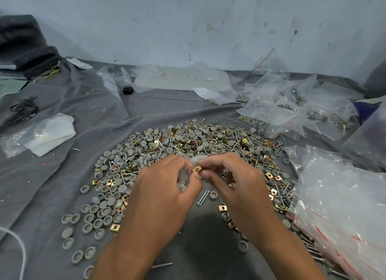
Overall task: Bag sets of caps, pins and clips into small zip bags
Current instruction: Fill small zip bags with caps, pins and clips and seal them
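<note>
Both hands (167, 181) pinch a square brass clip (197, 169) over a clear bag (195, 160)

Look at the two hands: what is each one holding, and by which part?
Right hand pinches a brass clip by its right edge; left hand grips a clear zip bag near its mouth.

A scuffed, stained pale wall (188, 24) rises behind a rumpled grey cloth (52, 175) spread as the work surface. Dark folded fabric (25, 47) sits far left. Light is soft, even.
</note>
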Demonstrator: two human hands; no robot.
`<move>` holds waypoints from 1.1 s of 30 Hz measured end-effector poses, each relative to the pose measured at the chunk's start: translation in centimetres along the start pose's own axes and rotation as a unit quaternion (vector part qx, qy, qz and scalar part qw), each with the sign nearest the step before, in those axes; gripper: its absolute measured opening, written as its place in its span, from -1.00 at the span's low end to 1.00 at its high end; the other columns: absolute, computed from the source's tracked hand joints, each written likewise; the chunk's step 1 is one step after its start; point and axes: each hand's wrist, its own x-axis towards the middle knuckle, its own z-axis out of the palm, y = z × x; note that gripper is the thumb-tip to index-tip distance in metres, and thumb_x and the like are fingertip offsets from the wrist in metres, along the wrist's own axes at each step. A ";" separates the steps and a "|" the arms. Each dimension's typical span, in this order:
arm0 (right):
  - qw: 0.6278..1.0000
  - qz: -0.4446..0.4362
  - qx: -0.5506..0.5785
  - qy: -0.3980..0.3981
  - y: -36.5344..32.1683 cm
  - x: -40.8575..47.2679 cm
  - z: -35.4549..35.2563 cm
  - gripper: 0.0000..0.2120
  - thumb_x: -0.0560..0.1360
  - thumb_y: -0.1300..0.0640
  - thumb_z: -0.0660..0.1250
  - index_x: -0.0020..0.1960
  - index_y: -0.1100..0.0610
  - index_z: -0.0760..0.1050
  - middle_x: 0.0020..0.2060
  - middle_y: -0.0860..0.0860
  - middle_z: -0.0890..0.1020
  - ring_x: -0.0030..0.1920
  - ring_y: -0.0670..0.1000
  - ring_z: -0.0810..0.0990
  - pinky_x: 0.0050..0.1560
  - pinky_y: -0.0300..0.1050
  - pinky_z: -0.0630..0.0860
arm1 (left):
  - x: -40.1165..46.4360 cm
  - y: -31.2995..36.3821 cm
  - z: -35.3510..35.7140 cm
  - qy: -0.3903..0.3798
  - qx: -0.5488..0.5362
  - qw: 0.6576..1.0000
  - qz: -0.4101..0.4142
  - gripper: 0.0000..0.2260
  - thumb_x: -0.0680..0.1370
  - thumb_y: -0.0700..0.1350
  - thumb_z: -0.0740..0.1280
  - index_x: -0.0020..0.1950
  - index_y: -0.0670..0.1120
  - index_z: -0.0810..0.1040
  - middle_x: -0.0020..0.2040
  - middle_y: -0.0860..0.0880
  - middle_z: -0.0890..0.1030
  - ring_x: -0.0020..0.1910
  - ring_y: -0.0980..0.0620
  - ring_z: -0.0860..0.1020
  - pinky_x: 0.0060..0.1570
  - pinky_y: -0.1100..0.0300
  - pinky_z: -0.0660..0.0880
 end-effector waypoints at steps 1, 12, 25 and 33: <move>1.000 0.003 -0.003 -0.001 0.0 0.1 -0.1 -0.82 0.55 0.01 0.35 0.10 0.00 0.64 -0.06 -0.25 0.62 -0.02 -0.17 0.60 -0.03 -0.44 0.40 | 0.0 0.0 0.0 -0.009 0.012 1.000 0.005 -0.79 0.52 0.20 0.17 -0.20 0.12 0.44 -0.24 0.18 0.51 -0.15 0.20 0.48 -0.11 0.09 0.41; 0.997 0.056 -0.055 -0.022 0.4 -0.4 -0.1 -0.85 0.56 -0.15 0.25 0.03 -0.12 0.51 -0.11 -0.31 0.51 -0.03 -0.16 0.51 -0.06 -0.23 0.44 | 0.2 -0.2 0.0 -0.021 0.045 0.998 0.027 -0.82 0.56 0.18 0.16 -0.14 0.17 0.46 -0.22 0.27 0.49 -0.13 0.27 0.46 -0.08 0.14 0.36; 1.000 0.007 -0.006 0.011 -0.3 -0.4 -0.1 -0.95 0.63 0.01 0.29 0.04 -0.14 0.44 -0.13 -0.20 0.65 -0.12 -0.17 0.61 -0.15 -0.41 0.41 | 0.1 0.1 -0.3 0.016 0.026 0.999 0.030 -0.87 0.51 0.17 0.30 -0.05 0.19 0.60 -0.21 0.38 0.50 -0.14 0.36 0.49 -0.17 0.22 0.38; 0.995 -0.008 -0.018 0.101 -0.2 -0.2 -0.1 -0.93 0.63 0.02 0.30 0.06 0.00 0.51 -0.11 -0.17 0.55 -0.14 -0.11 0.54 -0.14 -0.32 0.41 | 0.2 -0.2 -0.1 0.007 0.043 0.999 0.014 -0.81 0.55 -0.12 0.38 0.07 0.16 0.64 -0.08 0.38 0.54 -0.06 0.44 0.49 -0.04 0.53 0.34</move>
